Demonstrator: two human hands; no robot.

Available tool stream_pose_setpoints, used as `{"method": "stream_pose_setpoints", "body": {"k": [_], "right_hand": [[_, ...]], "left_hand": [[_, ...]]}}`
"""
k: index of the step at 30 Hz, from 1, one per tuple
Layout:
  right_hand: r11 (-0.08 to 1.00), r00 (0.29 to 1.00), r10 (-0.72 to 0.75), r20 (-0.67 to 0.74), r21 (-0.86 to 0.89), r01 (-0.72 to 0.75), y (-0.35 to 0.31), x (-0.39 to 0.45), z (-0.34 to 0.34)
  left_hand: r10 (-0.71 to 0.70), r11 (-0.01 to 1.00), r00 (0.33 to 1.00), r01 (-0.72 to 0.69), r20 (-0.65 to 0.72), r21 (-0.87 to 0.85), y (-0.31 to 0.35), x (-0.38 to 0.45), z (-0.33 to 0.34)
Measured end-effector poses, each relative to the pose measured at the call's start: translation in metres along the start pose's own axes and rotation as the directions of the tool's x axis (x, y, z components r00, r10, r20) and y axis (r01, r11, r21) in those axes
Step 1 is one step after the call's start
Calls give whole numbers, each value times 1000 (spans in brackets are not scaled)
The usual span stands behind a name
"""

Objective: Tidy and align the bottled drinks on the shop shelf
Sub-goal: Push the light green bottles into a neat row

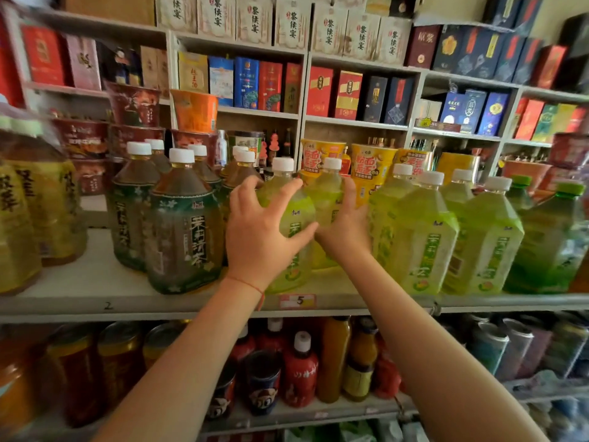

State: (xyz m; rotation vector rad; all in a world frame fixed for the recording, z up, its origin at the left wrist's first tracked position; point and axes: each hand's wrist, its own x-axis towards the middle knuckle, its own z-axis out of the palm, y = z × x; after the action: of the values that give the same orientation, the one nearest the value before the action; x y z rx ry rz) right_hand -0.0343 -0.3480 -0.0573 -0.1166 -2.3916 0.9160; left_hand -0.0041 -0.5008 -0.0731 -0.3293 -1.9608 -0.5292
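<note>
Both hands are on the pale green bottle (291, 224) that stands at the front of the shelf (95, 282), between the dark tea bottles (185, 224) on its left and more pale green bottles (424, 237) on its right. The left hand (258, 231) is spread wide, fingers curved round the bottle's shoulder and thumb across its label. The right hand (345, 224) lies on its right flank, fingers reaching up towards the bottle behind; whether they curl round it I cannot tell.

The bottle looks full and large, so probably heavy. Its thin plastic wall should give a little under pressure, and the smooth label film may slip. The squared body below the shoulder seems the best hold, one palm on each side, sliding rather than lifting.

The nearest dark bottle reads 茉莉清茶. The shelf edge carries a price tag (298, 301) marked "5" and a handwritten "2". The cream boxes (255, 20) on top read 黎侯宴.
</note>
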Motion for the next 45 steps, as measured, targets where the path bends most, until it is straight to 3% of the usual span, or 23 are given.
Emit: {"method": "stream_pose_setpoints", "body": {"k": [16,19,21,23,27,29,35,41,45], "right_hand": [[986,993,-107,54,135,99,9,-18,-12],[971,990,-87,107,232,60,10,-23,-20],[953,987,-85,134,300,41,11,-27,-25],[927,986,-72,151,375,10,13,-30,-27],[876,991,-8,136,478,-59,16,-31,-25],[843,986,51,161,522,-129,18,-32,-26],[760,984,90,155,628,-168,14,-39,-29],[686,963,161,214,677,-265,11,-47,-35],[646,950,211,230,696,-312,10,-49,-37]], "left_hand": [[-79,961,991,46,-110,-272,15,-6,-9],[-308,836,948,311,82,-452,15,-13,-10],[-392,765,899,437,196,-473,16,-17,-12],[-433,681,867,495,247,-540,17,-16,-16],[-463,377,779,604,422,-702,18,-13,-13],[-438,282,756,629,487,-724,23,-10,-9],[-375,235,712,692,594,-682,44,0,8],[-418,-50,518,807,746,-589,58,11,16],[-411,-85,532,786,740,-612,64,9,19]]}}
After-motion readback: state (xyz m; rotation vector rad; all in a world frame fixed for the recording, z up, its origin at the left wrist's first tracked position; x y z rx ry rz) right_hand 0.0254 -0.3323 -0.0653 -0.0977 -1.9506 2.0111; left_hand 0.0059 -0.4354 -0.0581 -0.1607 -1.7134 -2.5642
